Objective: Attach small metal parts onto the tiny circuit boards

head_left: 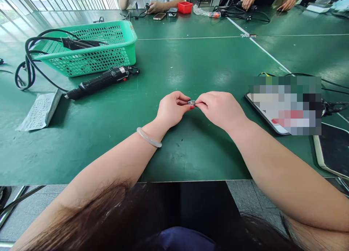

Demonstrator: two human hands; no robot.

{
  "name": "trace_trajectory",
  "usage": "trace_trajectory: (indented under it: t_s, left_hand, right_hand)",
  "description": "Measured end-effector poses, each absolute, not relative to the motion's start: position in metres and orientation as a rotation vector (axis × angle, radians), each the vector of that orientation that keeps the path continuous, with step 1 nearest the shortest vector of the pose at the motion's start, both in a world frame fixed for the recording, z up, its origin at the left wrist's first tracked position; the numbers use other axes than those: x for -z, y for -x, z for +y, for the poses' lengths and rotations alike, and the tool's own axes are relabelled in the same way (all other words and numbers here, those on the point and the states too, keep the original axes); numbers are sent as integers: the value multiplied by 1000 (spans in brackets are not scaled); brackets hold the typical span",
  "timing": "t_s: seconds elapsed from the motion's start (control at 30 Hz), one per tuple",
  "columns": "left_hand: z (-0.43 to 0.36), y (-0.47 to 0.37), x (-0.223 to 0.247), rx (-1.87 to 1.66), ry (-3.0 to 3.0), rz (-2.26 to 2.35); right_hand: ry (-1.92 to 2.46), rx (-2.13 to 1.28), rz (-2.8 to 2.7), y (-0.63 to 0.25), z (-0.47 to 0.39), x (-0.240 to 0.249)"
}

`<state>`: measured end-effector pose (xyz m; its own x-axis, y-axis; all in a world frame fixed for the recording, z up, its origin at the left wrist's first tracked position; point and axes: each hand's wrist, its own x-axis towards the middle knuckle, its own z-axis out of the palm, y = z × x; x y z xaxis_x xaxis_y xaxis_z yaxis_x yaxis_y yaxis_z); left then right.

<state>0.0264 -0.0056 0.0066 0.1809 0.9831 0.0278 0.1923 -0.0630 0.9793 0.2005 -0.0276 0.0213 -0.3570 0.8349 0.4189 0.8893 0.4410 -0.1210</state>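
1. Centrally, a small metal part (191, 102) was held just above or on the table (174, 156), between the two hands; its contact with the surface could not be determined.
2. The left hand (174, 107), with a pale bangle (149, 137) at the wrist, had its fingers clamped on the left side of the part.
3. The right hand (218, 107) had its fingers pinched together on the part's right end.
4. At upper left stood a green basket (92, 56), with a black device (80, 43) and looped cable (29, 63) at its rim.
5. A black power tool (100, 82) lay obliquely in front of the basket, its tip near a white packet (42, 109).
6. To the right lay a tablet (265, 114), largely masked by pixelation, and near it a dark phone (336, 149).
7. Across the table, another person's hand (156, 7) was near a small phone (159, 16) and a red box (184, 7); further right, a second person's hand (248, 0) touched black cords (237, 11).
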Motion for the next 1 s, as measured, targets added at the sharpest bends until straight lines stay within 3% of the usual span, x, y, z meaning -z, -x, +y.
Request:
trace_trajectory:
  t_s: [0.37,1.0]
  left_hand:
    - [-3,-28,-2,-1021,-1362,1080]
    - [-6,-31,-8,-1037,-1114,973]
  right_hand:
    - [1450,-247,-2034,-203,-23,-23]
    - [1369,52,-2187,-205,-24,-18]
